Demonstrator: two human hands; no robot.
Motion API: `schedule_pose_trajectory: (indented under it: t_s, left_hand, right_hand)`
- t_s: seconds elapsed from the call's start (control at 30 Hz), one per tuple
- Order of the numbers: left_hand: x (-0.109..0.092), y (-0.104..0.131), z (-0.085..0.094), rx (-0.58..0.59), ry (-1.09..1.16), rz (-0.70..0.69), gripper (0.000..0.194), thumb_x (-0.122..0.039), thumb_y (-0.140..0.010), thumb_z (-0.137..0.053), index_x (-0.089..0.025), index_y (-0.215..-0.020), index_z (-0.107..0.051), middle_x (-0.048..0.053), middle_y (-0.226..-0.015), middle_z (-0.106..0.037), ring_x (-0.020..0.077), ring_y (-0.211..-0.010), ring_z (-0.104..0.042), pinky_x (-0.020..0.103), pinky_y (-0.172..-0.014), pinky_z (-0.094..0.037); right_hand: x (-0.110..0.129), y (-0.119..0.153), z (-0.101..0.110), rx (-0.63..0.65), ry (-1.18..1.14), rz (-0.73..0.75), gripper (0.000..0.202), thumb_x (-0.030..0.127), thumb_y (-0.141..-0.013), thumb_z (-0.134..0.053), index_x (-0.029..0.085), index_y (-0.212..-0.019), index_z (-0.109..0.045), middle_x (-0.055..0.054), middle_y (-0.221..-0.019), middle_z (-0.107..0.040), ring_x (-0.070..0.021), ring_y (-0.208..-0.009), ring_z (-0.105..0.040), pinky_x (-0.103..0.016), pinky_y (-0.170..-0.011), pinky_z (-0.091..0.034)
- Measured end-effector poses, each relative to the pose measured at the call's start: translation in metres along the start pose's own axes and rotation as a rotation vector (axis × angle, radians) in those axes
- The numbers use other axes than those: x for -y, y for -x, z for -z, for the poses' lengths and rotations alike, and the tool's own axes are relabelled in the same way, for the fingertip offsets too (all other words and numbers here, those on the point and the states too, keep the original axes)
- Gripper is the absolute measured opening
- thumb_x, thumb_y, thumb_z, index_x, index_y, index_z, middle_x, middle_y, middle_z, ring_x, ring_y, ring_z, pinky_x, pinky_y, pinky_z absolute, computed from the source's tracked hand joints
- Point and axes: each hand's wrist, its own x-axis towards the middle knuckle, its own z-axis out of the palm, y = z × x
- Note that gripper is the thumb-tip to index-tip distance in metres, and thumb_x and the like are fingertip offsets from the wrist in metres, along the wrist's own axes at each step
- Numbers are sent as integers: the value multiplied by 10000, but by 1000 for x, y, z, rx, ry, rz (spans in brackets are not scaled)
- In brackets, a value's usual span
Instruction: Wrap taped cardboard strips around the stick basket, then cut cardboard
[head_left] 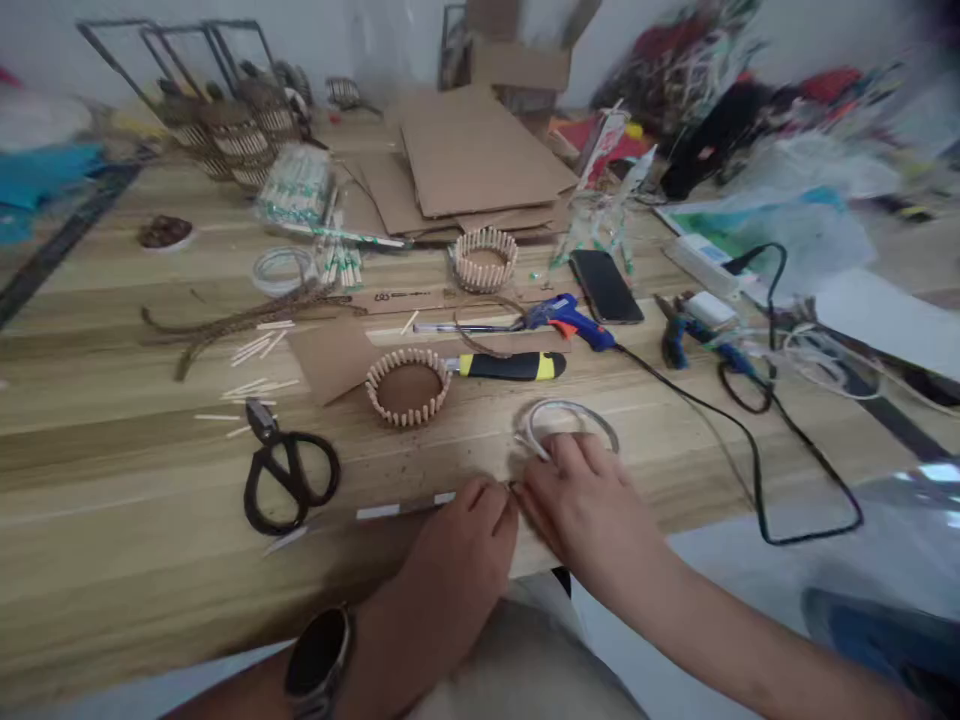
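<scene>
My left hand (469,540), with a watch (319,650) on the wrist, rests at the table's front edge, its fingers curled down. Beside it, my right hand (589,500) is closed too, fingertips bent under. A small dark tip shows between the hands; what they pinch is hidden. Just beyond the right fingers lies a coil of whitish cord (574,408). White strips (379,512) lie left of my left hand. Farther up stands a ring of short wooden sticks on a brown base (409,390), with a yellow-and-black handled cutter (514,366) touching its right side.
Black-handled scissors (289,470) and loose sticks (259,345) lie left. A blue glue gun (566,318) trails its black cord rightward, near a phone (606,287) and pliers (673,335). Behind are another stick ring (485,260), cardboard sheets (480,150) and small stick-sided baskets (232,140).
</scene>
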Motion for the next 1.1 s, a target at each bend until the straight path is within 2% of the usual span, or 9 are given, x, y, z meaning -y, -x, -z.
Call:
schedule_pose_trajectory:
  t_s: [0.13,0.27,0.4,0.47,0.63,0.83,0.93,1.0,1.1]
  left_hand:
    - [-1,3,-1,-13,105,57,277,25,-903,-449,-110,-1098,-591,81,-991,-685,206,-905,-645,315,-798,-562]
    - [-1,4,-4,-82,227,225,222,-18,-948,-381,-179,-968,-533,34,-851,-658,187,-767,-650,306,-694,-561]
    - [0,1,-9,-217,266,333,261,-160,-1034,-337,-156,-1271,-448,62,-937,-705,182,-805,-689,313,-719,-571]
    - [0,-1,-8,-192,269,313,290,-157,-1032,-346,-153,-1307,-437,65,-943,-717,185,-804,-695,320,-723,-576]
    - [0,-3,9,10,257,289,233,-6,-935,-418,-180,-967,-569,45,-858,-702,198,-776,-679,331,-716,-575]
    - [0,4,8,-41,288,290,220,-36,-941,-416,-192,-866,-552,38,-811,-685,196,-732,-658,339,-682,-578]
    - [0,9,-2,-124,316,255,224,-86,-980,-407,-160,-1123,-562,71,-941,-720,200,-819,-685,344,-736,-586]
    - [1,13,-7,-131,298,222,463,-60,-976,-419,-145,-1429,-379,70,-1003,-729,189,-873,-697,323,-771,-579]
    - [3,15,-11,-145,270,287,644,-80,-989,-425,-98,-1555,-119,62,-956,-737,175,-843,-701,281,-747,-568]
  right_hand:
    - [-10,3,4,17,-37,49,202,342,-852,-737,217,-756,-611,-96,-851,-602,-283,-824,-479,-376,-686,-373]
    - [-21,9,12,1,-159,131,204,352,-979,-556,177,-880,-595,-101,-876,-606,-284,-842,-500,-394,-709,-406]
    - [-17,16,19,-11,-286,186,149,191,-1013,-440,168,-909,-544,-75,-837,-606,-248,-785,-515,-373,-689,-420]
    - [-11,18,21,-17,-322,194,155,151,-1018,-392,161,-958,-535,-75,-856,-622,-242,-786,-531,-364,-686,-428]
    - [-8,16,24,-13,-309,213,252,104,-1023,-289,135,-1081,-533,-83,-880,-656,-240,-810,-582,-351,-688,-443]
    - [-25,10,33,13,-238,231,295,107,-1015,-290,169,-1019,-578,-69,-855,-660,-232,-769,-614,-349,-679,-466]
    - [-37,11,42,76,-220,189,309,130,-1005,-309,183,-922,-601,-81,-882,-638,-211,-732,-617,-321,-632,-461]
    - [-47,10,48,150,-248,120,298,185,-1009,-333,186,-891,-607,-82,-899,-624,-191,-705,-620,-299,-591,-443]
    - [-68,3,55,330,-299,-28,274,266,-988,-385,206,-840,-608,-53,-861,-616,-167,-638,-596,-286,-548,-391]
